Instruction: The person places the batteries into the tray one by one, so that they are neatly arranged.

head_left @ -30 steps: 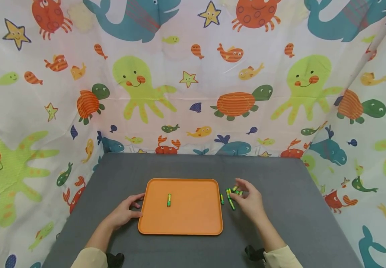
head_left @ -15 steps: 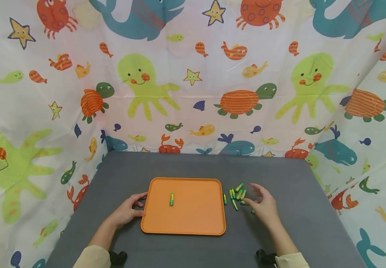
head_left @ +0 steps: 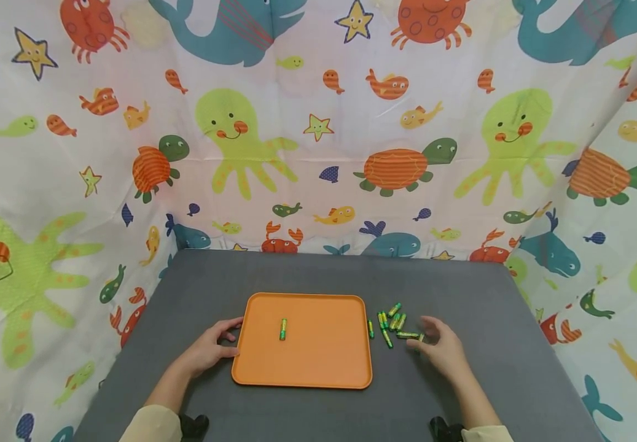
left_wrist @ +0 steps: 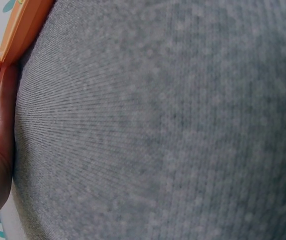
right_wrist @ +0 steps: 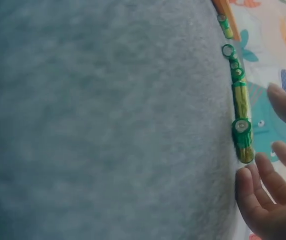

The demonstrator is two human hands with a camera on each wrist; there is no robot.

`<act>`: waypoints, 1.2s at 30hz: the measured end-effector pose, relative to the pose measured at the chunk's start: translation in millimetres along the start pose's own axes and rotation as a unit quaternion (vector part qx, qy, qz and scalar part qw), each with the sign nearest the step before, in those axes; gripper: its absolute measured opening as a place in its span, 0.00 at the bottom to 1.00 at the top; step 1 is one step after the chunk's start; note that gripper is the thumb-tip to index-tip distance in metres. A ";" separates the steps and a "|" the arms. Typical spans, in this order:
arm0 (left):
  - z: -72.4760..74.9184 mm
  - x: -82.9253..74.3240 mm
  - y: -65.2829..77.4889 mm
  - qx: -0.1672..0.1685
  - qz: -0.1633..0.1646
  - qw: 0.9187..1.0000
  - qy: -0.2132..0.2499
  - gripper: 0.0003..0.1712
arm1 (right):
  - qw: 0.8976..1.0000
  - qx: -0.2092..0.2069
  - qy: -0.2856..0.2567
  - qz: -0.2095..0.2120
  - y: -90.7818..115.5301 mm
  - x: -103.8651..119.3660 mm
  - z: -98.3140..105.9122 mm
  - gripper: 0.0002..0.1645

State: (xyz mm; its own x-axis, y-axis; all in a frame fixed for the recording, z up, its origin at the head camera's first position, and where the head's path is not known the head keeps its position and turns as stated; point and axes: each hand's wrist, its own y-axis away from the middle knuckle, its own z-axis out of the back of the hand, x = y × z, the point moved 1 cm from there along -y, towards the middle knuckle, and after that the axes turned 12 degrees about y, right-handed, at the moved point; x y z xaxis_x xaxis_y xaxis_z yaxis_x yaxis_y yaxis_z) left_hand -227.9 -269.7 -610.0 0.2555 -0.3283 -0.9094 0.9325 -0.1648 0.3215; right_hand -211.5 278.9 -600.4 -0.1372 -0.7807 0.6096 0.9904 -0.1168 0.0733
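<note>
One battery [head_left: 282,329] on the tray [head_left: 329,350], the rest beside it

Through the head camera I judge the work to be at an early point: a single battery lies left of centre on the orange tray, while the loose batteries [head_left: 387,338] lie in a scattered group on the table [head_left: 307,273], off its right edge. The left hand [head_left: 206,350] touches the tray's left rim, fingers not wrapped round it. The right hand [head_left: 444,350] is at the group's far right end, thumb and fingers apart; I see nothing held. The table has a plain grey surface, and a white curtain [head_left: 318,55] printed with sea creatures rises behind it and on both sides.

From the left wrist I get mostly the table's ribbed grey, with the tray's edge in the upper left corner and straight fingers against it.

On the right wrist feed, the loose batteries line up, the tray's edge beyond them. The fingers stand apart; whether one brushes the nearest battery [right_wrist: 245,152], I cannot tell. The curtain shows behind.
</note>
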 end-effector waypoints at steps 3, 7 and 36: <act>0.1 -0.6 -0.2 0.001 0.001 1.000 0.000 0.45 | 1.000 0.022 0.012 -0.016 1.3 -0.5 -1.1 0.49; 0.4 -0.6 -0.4 0.005 0.000 1.000 -0.001 0.45 | 0.999 0.041 0.023 -0.027 3.5 -1.0 -2.4 0.50; 2.5 -2.7 -1.5 0.008 -0.001 1.000 -0.004 0.45 | 0.998 0.033 0.052 -0.032 9.1 5.1 4.0 0.39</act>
State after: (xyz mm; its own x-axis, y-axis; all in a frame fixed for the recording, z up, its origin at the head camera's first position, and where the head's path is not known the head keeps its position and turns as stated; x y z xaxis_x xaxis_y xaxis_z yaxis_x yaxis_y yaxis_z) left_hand -230.7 -270.9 -607.3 0.2514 -0.3346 -0.9082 0.9288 -0.1807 0.3237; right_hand -203.2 276.3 -593.4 -0.1971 -0.8324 0.5180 0.9780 -0.1304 0.1626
